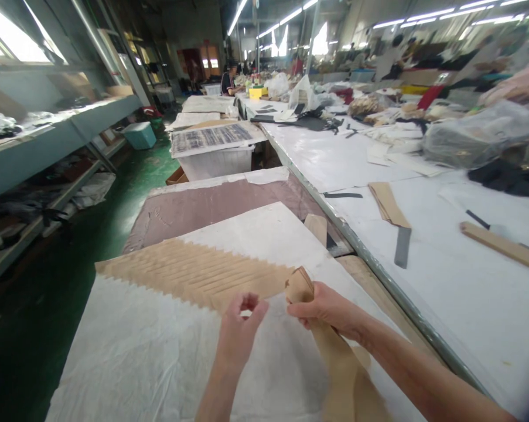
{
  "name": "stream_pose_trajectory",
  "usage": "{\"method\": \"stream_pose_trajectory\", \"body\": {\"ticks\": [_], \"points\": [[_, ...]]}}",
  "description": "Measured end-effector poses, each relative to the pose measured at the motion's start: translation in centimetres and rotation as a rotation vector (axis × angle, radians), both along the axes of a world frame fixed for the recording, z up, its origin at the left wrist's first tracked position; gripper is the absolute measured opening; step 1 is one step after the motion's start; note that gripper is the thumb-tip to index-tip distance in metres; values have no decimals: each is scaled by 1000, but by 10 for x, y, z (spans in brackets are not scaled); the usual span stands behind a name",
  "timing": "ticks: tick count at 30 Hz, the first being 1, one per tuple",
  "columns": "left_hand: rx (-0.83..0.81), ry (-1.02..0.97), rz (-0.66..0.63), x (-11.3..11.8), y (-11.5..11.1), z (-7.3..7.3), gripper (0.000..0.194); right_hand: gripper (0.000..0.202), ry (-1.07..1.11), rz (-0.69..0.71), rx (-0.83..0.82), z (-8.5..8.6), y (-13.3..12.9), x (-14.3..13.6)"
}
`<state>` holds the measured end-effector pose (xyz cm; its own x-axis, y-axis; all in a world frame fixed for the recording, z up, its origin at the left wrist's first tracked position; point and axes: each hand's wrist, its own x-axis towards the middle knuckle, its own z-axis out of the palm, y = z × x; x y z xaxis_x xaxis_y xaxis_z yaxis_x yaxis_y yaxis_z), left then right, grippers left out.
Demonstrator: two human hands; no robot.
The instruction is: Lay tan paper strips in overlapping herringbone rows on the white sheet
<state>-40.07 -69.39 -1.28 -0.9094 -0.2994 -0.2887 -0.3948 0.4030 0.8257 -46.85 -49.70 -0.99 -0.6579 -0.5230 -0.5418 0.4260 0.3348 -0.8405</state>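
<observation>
My right hand (pixel 319 308) is closed around a bundle of tan fabric strips (pixel 338 357). The folded top end sticks up past the thumb, and the long part hangs down toward the front edge of the view. To its left, my left hand (pixel 240 328) is raised with curled fingers; a gap shows between thumb and fingers, with nothing visible in it. Just beyond the hands, a row of overlapping tan pieces (pixel 194 269) lies slantwise across a white sheet (pixel 159 340), their ends making a jagged edge.
A long white table (pixel 457 293) on the right carries a folded tan strip (pixel 389 205), dark strips and a plastic bag (pixel 484 138). Ahead are a brown-covered board (pixel 194 211) and a white bin (pixel 215 163). A shelf bench (pixel 62 129) runs along the left; people work farther back.
</observation>
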Motion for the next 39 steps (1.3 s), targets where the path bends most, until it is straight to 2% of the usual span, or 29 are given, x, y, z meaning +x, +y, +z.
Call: {"method": "stream_pose_trajectory", "body": {"ticks": [2,3,6,11,16,23,28,31,34,39], "points": [[305,45,-2,3,18,4,33,19,-54,-25,-153,3,-9,14],[361,42,16,4,24,5,33,17,-56,-31,-196,4,-14,18],[313,50,79,5,34,7,29,14,-52,-40,-278,3,-24,24],[234,83,69,3,26,10,21,15,-51,-40,-348,-2,-28,23],[203,82,80,4,15,5,24,18,-157,-37,-275,-10,-22,21],[323,11,373,18,-6,-10,34,18,-201,80,-106,-16,-1,18],[383,3,495,26,-24,-26,30,22,-197,121,-3,-18,23,-1],[347,-14,514,22,-33,-35,25,27,-176,66,51,-22,28,-18],[273,-65,491,15,-39,-42,21,34,-119,-52,111,-29,25,-33],[125,-173,424,8,-40,-48,20,35,175,-221,261,-47,14,-44]]}}
